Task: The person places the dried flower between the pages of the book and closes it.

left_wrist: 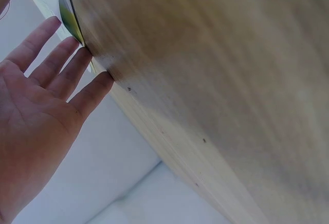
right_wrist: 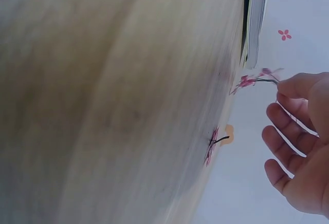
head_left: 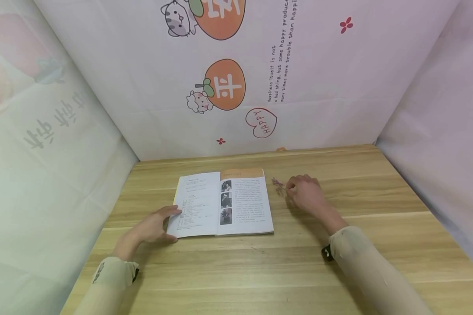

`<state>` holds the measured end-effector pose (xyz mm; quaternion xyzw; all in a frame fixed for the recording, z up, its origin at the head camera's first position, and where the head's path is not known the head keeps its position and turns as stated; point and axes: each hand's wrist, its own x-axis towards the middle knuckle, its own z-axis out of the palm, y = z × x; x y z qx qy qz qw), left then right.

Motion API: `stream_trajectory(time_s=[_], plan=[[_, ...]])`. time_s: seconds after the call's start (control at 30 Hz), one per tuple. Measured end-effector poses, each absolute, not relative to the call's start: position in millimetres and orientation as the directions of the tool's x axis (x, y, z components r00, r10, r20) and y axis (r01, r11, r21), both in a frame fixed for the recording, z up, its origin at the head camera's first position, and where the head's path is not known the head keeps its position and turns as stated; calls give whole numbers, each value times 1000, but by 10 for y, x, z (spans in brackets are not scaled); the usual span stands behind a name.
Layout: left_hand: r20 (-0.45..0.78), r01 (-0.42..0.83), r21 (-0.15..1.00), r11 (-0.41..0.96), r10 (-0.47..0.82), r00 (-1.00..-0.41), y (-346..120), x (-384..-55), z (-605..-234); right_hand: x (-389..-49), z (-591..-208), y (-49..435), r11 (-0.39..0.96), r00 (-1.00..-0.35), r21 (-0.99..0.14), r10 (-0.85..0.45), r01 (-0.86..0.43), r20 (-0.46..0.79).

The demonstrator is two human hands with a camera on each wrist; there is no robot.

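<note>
An open book [head_left: 244, 205] lies on the table, with printed text and small black-and-white photos on its right page. My left hand [head_left: 153, 225] rests at the left edge of the book, its fingertips on the page margin. Seen in the left wrist view, the fingers [left_wrist: 67, 77] are spread and nearly straight. Right of the book, my right hand [head_left: 306, 192] pinches the thin stem of a small pink dried flower sprig [right_wrist: 249, 81] between thumb and forefinger. A second pink sprig [right_wrist: 211, 146] lies on the table close by the hand.
The wooden table [head_left: 236, 275] runs back to a white wall sheet [head_left: 319, 118] printed with cartoon fruit and lettering. More white sheets hang at the left [head_left: 43, 188] and right [head_left: 429, 131] sides.
</note>
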<state>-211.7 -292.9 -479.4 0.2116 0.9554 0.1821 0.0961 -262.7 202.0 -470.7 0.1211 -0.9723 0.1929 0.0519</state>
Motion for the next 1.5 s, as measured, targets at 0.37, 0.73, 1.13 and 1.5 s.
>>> stream_trajectory(time_s=[0.37, 0.73, 1.13, 1.5], plan=[[-109, 366, 392, 844, 438, -893, -2930, -2113, -4796, -2643, -4733, 2028, 875, -960, -415, -166, -248, 223], [-94, 382, 385, 840, 448, -889, -2931, -2098, -4806, -2626, -4701, 2021, 844, -950, -467, -141, -263, 280], [-116, 364, 389, 846, 437, -892, -2938, -2102, -4798, -2636, -4685, 2013, 828, -953, -504, -113, -247, 281], [-119, 360, 390, 848, 434, -893, -2941, -2097, -4798, -2607, -4634, 2001, 814, -949, -521, -108, -256, 298]])
